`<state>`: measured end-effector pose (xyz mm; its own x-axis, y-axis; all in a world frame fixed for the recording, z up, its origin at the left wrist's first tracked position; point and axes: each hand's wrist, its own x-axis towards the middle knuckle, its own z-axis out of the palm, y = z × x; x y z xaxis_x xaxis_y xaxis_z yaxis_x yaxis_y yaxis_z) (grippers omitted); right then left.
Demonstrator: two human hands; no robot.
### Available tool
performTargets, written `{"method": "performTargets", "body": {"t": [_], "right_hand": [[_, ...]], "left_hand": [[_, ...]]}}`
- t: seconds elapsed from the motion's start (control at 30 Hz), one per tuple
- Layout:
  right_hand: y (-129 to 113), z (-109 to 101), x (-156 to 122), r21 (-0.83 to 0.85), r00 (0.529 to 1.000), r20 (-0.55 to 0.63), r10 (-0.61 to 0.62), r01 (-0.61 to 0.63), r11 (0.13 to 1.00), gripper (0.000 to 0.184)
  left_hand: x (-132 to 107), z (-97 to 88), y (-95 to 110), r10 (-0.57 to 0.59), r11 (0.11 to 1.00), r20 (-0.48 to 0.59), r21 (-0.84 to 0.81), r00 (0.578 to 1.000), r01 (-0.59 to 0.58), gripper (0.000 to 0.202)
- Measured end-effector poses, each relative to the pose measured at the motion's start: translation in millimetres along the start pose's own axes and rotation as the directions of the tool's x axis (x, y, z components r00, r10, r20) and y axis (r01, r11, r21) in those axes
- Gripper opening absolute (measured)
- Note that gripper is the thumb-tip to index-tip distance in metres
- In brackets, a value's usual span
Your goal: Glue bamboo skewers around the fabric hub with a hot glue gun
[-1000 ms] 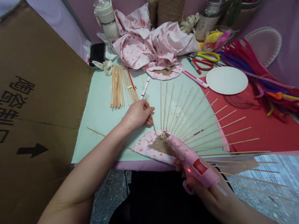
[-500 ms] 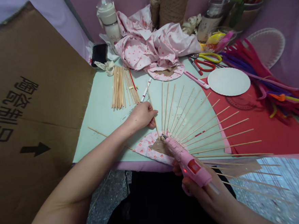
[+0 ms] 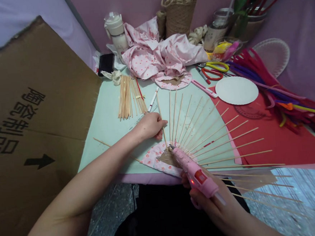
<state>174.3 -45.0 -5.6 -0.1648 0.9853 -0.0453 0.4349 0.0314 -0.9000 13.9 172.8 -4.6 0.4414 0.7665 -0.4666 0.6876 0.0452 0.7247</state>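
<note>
My left hand (image 3: 150, 125) is closed in a pinch on a thin wooden skewer (image 3: 160, 115), holding it down at the left end of a fan of several skewers (image 3: 215, 135). The skewers spread out from a round piece covered in pink flowered cloth (image 3: 156, 157) at the table's near edge. A pink glue gun (image 3: 194, 172) sits in my right hand (image 3: 217, 203), which is wrapped round its handle. The gun's nozzle touches the cloth-covered piece where the skewers meet.
A bundle of loose skewers (image 3: 129, 96) lies beyond my left hand. Crumpled pink cloth (image 3: 164, 54), scissors (image 3: 213, 70), a white paper disc (image 3: 236, 90), red paper (image 3: 283, 141) and pipe cleaners (image 3: 276, 88) fill the far and right side. A big cardboard sheet (image 3: 33, 119) stands at left.
The skewer in my left hand has swung a little closer to the fan. The glue gun's nozzle has shifted slightly left on the cloth-covered piece. The camera tilted.
</note>
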Motion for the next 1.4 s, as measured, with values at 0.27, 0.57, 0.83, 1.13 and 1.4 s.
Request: {"method": "performTargets", "body": {"t": [0.27,0.57,0.83,1.13,1.4], "right_hand": [[-4,-1,2,0.017,1.0,0.016,0.007,-0.007,1.0,0.03],[-11,-7,6,-0.094,0.983,0.168,-0.08,0.096,0.991,0.067],[2,4,9,-0.181,0.973,0.118,-0.2,0.219,0.959,0.078],[-1,4,15,-0.288,0.961,0.23,-0.153,0.217,0.933,0.088],[1,3,18,-0.346,0.947,0.238,-0.214,0.289,0.893,0.047]], "left_hand": [[4,-1.5,11,-0.036,0.991,0.021,0.133,0.999,0.033,0.04],[4,-2.0,23,0.014,0.976,-0.05,0.216,0.999,-0.003,0.044],[6,0.7,15,-0.012,0.992,-0.009,0.126,1.0,0.013,0.038],[11,2.0,7,-0.049,0.998,0.038,-0.048,0.998,0.051,0.033],[11,3.1,12,-0.096,0.995,0.033,-0.017,0.995,0.097,0.03]]}}
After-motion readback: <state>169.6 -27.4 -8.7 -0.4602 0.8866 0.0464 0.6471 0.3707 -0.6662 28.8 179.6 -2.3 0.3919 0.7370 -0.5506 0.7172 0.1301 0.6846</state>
